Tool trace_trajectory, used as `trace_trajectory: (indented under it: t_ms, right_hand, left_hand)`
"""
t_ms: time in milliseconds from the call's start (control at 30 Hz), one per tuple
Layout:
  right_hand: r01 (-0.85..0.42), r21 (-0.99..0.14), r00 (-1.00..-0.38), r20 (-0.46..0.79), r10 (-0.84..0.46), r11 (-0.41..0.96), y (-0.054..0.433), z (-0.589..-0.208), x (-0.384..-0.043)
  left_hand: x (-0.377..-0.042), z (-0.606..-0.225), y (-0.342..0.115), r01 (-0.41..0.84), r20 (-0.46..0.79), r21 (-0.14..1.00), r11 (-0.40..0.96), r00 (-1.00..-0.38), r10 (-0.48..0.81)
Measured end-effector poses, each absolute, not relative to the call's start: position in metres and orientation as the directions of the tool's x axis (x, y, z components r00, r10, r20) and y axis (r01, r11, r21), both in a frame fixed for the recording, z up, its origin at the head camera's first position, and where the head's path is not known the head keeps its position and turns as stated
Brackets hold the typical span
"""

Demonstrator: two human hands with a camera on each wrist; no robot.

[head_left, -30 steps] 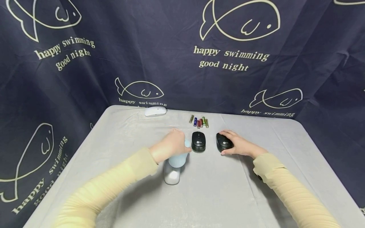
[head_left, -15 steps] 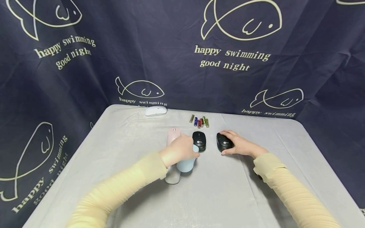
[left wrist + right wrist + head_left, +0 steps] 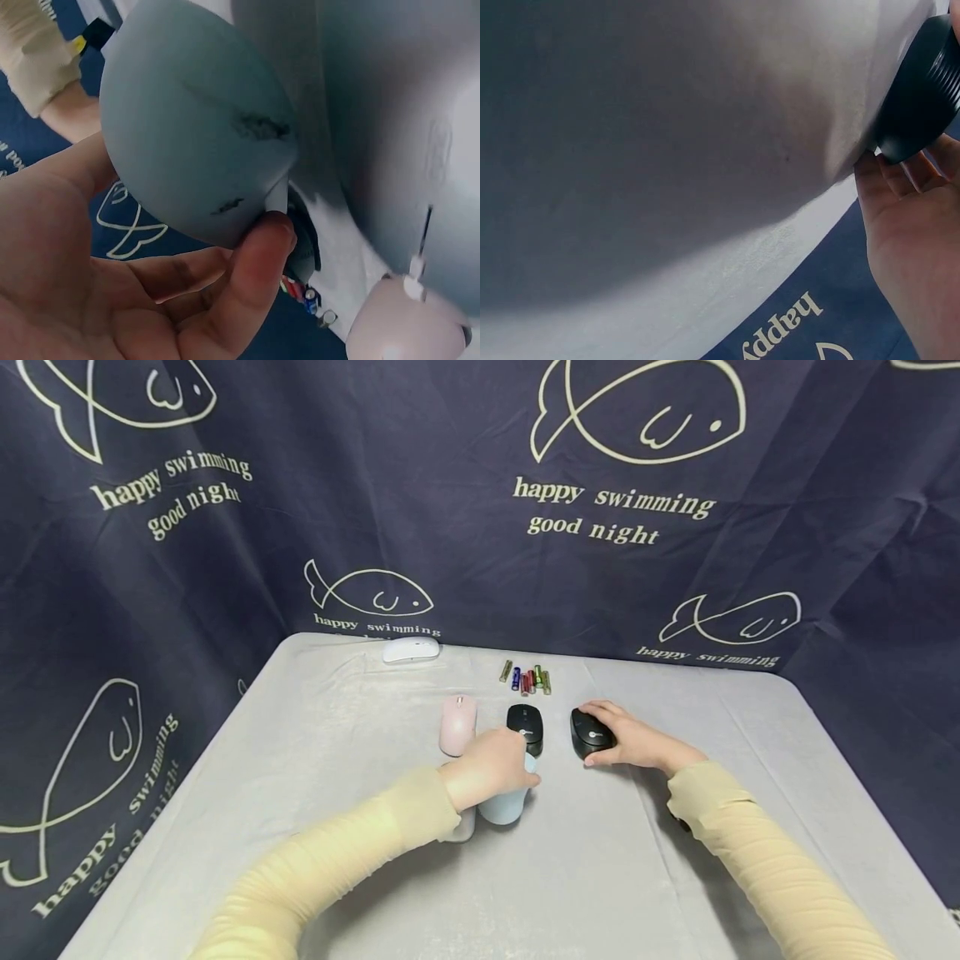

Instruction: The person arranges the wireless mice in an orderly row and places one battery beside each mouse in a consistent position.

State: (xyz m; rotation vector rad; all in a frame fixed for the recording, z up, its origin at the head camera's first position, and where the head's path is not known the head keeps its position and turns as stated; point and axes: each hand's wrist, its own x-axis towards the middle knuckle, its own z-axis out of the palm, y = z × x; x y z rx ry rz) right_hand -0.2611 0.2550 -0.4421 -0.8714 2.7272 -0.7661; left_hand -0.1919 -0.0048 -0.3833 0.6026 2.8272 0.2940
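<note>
Left fingers [image 3: 261,259] pinch the pale-blue mouse [image 3: 187,127] — it's just nearside of the middle black mouse [image 3: 524,718]. Right fingers [image 3: 600,707] grip the other black mouse [image 3: 587,733], further right.

A grey cloth-covered table [image 3: 592,877] bears small multicoloured cylindrical batteries [image 3: 525,683]. Oval white, pink and black mice [image 3: 457,727] lie there too.

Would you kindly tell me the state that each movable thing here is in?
Smooth light-blue mouse: gripped by the left hand.
Black ridged mouse at the right: gripped by the right hand.
Black mouse in the middle: lying unheld, partly hidden by the left hand.
Pale pink rounded mouse: lying unheld.
Flat white mouse: lying unheld.
Silvery mouse: mostly hidden by the left arm.
Small multicoloured cylindrical batteries: loose, clustered.
</note>
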Motion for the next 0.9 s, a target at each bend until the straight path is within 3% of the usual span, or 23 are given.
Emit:
trace_trajectory:
  t_ms: [900]
  right_hand:
    - [-0.499,-0.516,-0.81,-0.007,-0.586,0.696,0.256,-0.442,-0.263]
  left_hand:
    - [-0.18,-0.407,0.006,0.437,-0.131,0.091,0.895,-0.885,0.446]
